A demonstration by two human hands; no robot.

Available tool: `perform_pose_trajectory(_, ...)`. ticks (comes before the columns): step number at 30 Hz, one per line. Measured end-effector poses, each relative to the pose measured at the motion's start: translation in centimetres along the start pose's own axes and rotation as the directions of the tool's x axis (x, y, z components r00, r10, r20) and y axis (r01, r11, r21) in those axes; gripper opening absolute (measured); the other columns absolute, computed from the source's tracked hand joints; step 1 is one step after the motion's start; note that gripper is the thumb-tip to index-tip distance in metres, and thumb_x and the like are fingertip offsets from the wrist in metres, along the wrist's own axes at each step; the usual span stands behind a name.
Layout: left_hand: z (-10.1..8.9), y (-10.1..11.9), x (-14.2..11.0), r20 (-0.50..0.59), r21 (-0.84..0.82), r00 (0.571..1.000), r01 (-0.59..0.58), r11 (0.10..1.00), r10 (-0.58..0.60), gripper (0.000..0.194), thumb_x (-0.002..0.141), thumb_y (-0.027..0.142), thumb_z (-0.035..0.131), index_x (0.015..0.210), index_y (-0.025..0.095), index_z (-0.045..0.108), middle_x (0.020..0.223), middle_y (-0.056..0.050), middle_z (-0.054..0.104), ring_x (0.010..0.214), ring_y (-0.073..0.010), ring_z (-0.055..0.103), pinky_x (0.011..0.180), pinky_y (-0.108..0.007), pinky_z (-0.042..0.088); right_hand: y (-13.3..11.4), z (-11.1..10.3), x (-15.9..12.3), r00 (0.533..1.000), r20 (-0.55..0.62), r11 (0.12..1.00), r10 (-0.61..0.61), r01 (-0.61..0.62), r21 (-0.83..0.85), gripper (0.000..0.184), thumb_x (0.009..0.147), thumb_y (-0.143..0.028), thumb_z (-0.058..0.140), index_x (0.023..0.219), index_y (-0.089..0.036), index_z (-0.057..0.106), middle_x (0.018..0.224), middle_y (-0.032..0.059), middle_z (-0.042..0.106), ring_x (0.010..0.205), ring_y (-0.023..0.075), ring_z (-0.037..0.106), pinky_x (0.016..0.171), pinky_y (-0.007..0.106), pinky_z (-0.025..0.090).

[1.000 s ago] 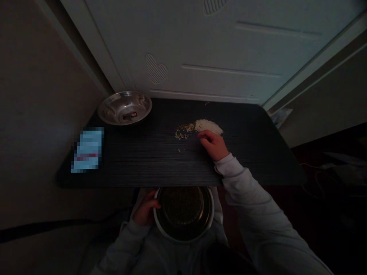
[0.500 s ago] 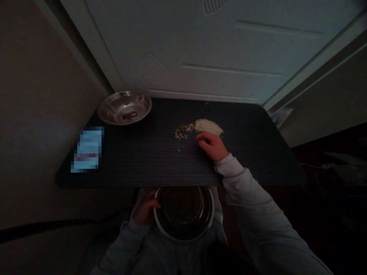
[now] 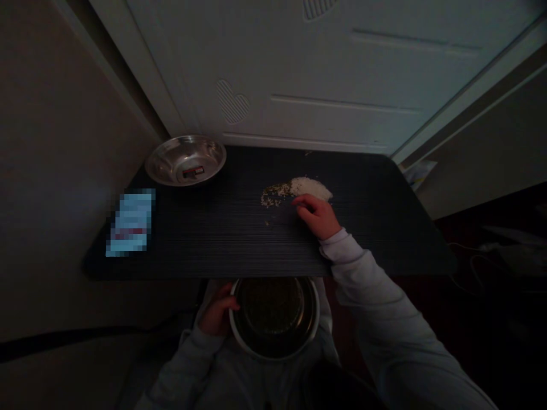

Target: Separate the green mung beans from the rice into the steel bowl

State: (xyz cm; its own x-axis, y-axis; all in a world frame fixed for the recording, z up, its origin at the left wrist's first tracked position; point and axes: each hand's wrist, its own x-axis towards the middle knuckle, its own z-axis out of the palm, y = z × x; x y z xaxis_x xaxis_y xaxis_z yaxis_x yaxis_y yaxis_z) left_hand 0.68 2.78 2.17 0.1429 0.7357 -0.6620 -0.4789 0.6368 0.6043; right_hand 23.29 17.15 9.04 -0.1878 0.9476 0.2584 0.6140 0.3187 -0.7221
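Note:
My left hand [image 3: 217, 312] grips the left rim of a metal bowl [image 3: 316, 324] at my lap, just below the table's front edge. A layer of something dark green, perhaps small beans, covers its bottom. Above the tabletop, my right hand [image 3: 318, 216] is at the near edge of a pile of white rice [image 3: 311, 187]. Its fingers are curled with thumb and forefinger close together; whatever they pinch is too small to make out. Left of the white heap, small dark green beans [image 3: 277, 190] lie mixed with scattered grains. A few loose grains sit nearer to me.
An empty steel basin [image 3: 186, 161] with a label inside stands at the back left of the dark table [image 3: 205, 245]. In front of it lies a blurred-out bright rectangle [image 3: 130, 222]. A white panelled door [image 3: 299, 74] rises behind the table. Cables [image 3: 470, 262] hang at the right.
My right hand shifts only slightly at the pile's near edge, its fingers moving a little. My left hand and the bowl keep their place.

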Motion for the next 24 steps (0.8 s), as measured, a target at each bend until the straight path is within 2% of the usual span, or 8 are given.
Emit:
perform_pose_trajectory(3, 0.12, 0.07, -0.08, -0.008, -0.008, 1.000, 0.001, 1.000, -0.001, 0.038, 0.039, 0.000, 0.043, 0.065, 0.017, 0.064, 0.050, 0.002, 0.062, 0.049, -0.0134, 0.052, 0.048, -0.024, 0.035, -0.21, 0.13, -0.10, 0.997, 0.052, 0.998, -0.062, 0.062, 0.003, 0.018, 0.066, -0.017, 0.044, 0.078, -0.017, 0.057, 0.059, -0.0019, 0.051, 0.056, 0.0106, 0.047, 0.055, 0.021, 0.036)
perform_pose_trajectory(8, 0.41, 0.20, -0.22, -0.002, -0.009, 1.000, 0.011, 1.000, -0.011, 0.040, 0.040, 0.002, 0.043, 0.070, 0.016, 0.065, 0.049, 0.001, 0.062, 0.056, -0.0181, 0.056, 0.048, -0.027, 0.037, -0.34, 0.32, -0.13, 0.994, 0.051, 0.994, -0.100, 0.102, -0.026, 0.018, 0.067, -0.016, 0.044, 0.079, -0.017, 0.057, 0.057, -0.0021, 0.051, 0.054, 0.0102, 0.047, 0.055, 0.021, 0.037)
perform_pose_trajectory(17, 0.53, 0.19, -0.27, 0.013, -0.031, 1.000, 0.000, 1.000, 0.000, 0.036, 0.039, 0.001, 0.043, 0.064, 0.016, 0.064, 0.048, 0.002, 0.060, 0.051, -0.0155, 0.053, 0.047, -0.026, 0.035, -0.81, 0.46, 0.00, 0.987, 0.074, 0.985, -0.145, 0.152, -0.085, 0.020, 0.068, -0.017, 0.045, 0.082, -0.017, 0.059, 0.059, -0.0017, 0.054, 0.055, 0.0105, 0.048, 0.057, 0.022, 0.037)
perform_pose_trajectory(24, 0.25, 0.05, -0.14, 0.008, 0.002, 1.000, 0.011, 1.000, -0.011, 0.029, 0.039, 0.002, 0.043, 0.057, 0.016, 0.061, 0.048, 0.002, 0.060, 0.049, -0.0139, 0.052, 0.048, -0.025, 0.035, -0.39, 0.53, -0.01, 0.994, -0.007, 0.992, -0.106, 0.106, -0.069, 0.020, 0.069, -0.018, 0.044, 0.084, -0.017, 0.058, 0.059, -0.0014, 0.053, 0.055, 0.0111, 0.048, 0.056, 0.023, 0.038)
